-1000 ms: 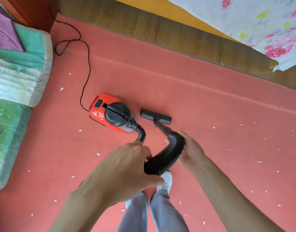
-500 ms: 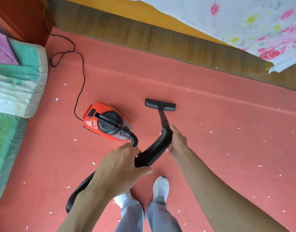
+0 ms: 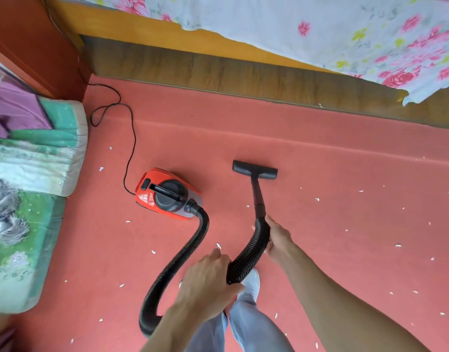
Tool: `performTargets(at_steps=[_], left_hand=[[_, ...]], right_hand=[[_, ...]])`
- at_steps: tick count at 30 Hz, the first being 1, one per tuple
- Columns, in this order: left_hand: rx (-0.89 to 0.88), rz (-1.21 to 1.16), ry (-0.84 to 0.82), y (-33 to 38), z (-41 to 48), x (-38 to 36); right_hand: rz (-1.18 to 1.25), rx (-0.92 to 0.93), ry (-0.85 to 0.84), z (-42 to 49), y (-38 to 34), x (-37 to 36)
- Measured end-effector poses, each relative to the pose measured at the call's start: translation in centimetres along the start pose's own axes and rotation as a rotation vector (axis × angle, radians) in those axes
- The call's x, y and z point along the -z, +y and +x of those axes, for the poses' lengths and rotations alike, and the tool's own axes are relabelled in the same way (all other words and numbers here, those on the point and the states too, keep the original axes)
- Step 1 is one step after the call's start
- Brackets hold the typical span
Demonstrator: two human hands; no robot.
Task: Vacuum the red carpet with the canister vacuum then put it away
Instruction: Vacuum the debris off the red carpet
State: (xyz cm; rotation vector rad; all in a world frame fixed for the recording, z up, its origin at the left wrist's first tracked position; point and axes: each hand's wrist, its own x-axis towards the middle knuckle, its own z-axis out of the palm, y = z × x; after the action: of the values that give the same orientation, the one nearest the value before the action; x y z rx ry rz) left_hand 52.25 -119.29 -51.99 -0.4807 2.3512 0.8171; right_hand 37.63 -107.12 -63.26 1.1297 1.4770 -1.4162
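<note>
A red and black canister vacuum [image 3: 165, 195] sits on the red carpet [image 3: 320, 153]. Its black ribbed hose [image 3: 190, 252] loops from the canister down past my left arm and back up to a straight wand. The wand ends in a flat black floor nozzle [image 3: 255, 169] that rests on the carpet ahead of me. My left hand [image 3: 208, 278] is closed around the hose in its middle part. My right hand [image 3: 276, 240] grips the hose where it meets the wand. Small white scraps [image 3: 317, 199] lie scattered over the carpet, mostly to the right and near my feet.
A black power cord [image 3: 130, 138] runs from the canister's back to the far left corner. Folded bedding [image 3: 38, 153] is stacked on the left. A wooden bed frame [image 3: 243, 72] with a floral sheet [image 3: 345, 34] borders the carpet's far edge. My white shoe [image 3: 251, 283] is below the hose.
The nozzle has slid forward across the carpet, away from me, with the wand stretched out. The hose has straightened and its loop now trails to my left. Both hands keep their hold.
</note>
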Motion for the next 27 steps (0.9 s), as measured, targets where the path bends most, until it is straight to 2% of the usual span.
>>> performTargets(at_steps=[5, 10, 13, 18, 22, 27], left_hand=[[-0.007, -0.038, -0.05, 0.3, -2.7, -0.1], [-0.055, 0.054, -0.165, 0.0, -3.8, -1.0], [-0.035, 0.045, -0.217, -0.1, -4.3, -1.4], [-0.068, 0.032, -0.164, 0.1, -4.9, 0.5], [-0.074, 0.07, -0.152, 0.6, -4.2, 2.0], [-0.034, 0.073, -0.156, 0.0, -3.2, 1.8]], right_hand=[[-0.08, -0.051, -0.012, -1.4, 1.3, 2.8], [-0.233, -0.246, -0.04, -1.5, 4.5, 5.8], [-0.173, -0.244, -0.013, -1.9, 5.9, 6.5], [0.015, -0.17, 0.034, -3.5, 5.8, 6.2], [0.045, -0.218, 0.019, -3.6, 5.6, 6.8], [0.052, -0.185, 0.048, -3.4, 4.9, 5.6]])
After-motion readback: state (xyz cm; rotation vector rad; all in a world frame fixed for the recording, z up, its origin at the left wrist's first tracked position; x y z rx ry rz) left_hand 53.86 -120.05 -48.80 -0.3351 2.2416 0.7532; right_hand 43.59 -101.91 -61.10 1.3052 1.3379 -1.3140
